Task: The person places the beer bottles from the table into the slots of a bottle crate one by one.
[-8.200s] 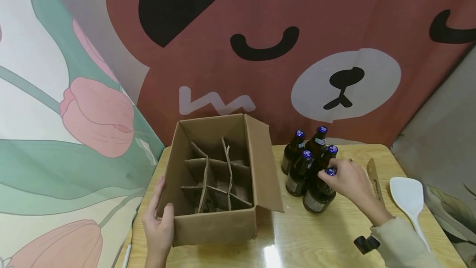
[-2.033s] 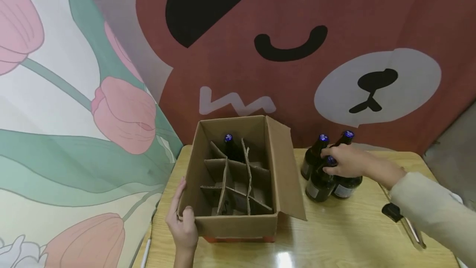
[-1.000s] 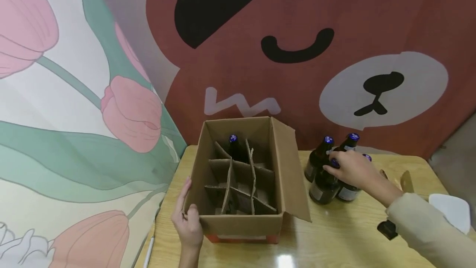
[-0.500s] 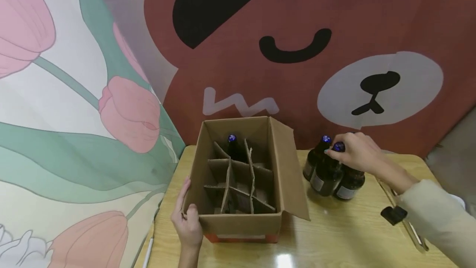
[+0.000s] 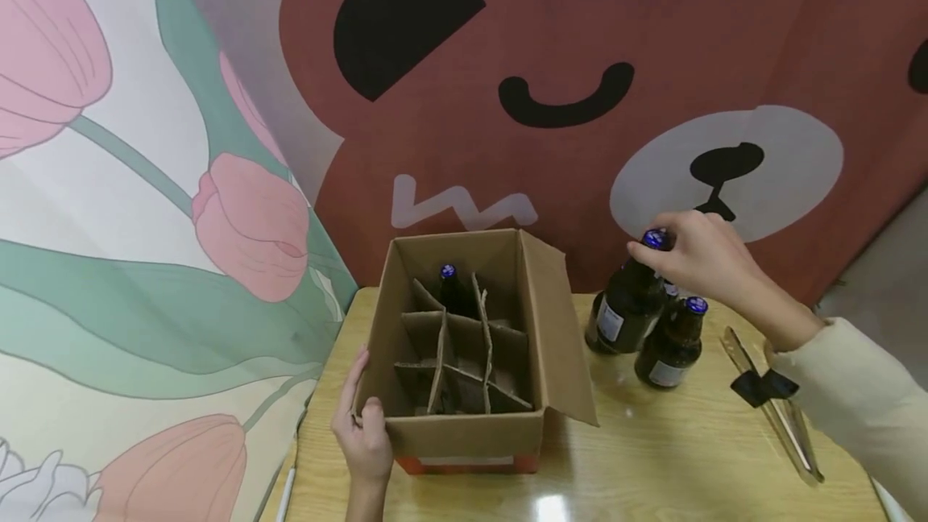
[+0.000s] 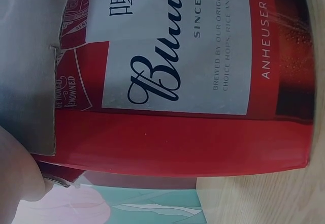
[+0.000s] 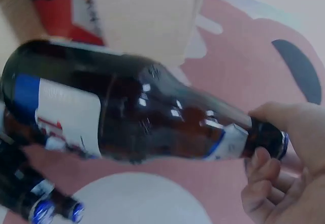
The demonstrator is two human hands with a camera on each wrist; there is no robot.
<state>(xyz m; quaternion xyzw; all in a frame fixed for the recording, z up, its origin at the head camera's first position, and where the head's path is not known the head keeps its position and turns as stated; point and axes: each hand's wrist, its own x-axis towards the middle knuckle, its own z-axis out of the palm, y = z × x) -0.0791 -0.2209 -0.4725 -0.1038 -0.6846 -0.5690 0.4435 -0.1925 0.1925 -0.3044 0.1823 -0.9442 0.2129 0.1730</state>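
Over the right part of the table (image 5: 602, 466), just beside the standing bottles (image 5: 669, 353), a dark bottle (image 5: 629, 296) hangs from the right hand (image 5: 703, 254), thumb and fingers closed round its neck, perhaps since that slim part grasps easily. At the divided box (image 5: 464, 433), the left hand (image 5: 365, 435) clasps the near left corner between thumb and fingers, seemingly to steady it

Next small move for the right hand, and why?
I'd raise the bottle a little more and shift it left over the box. The right hand grips it by the neck, the side flap juts out in between, and the box's dividers stand open with one capped bottle in the back-left compartment. The left hand is on the near-left corner.
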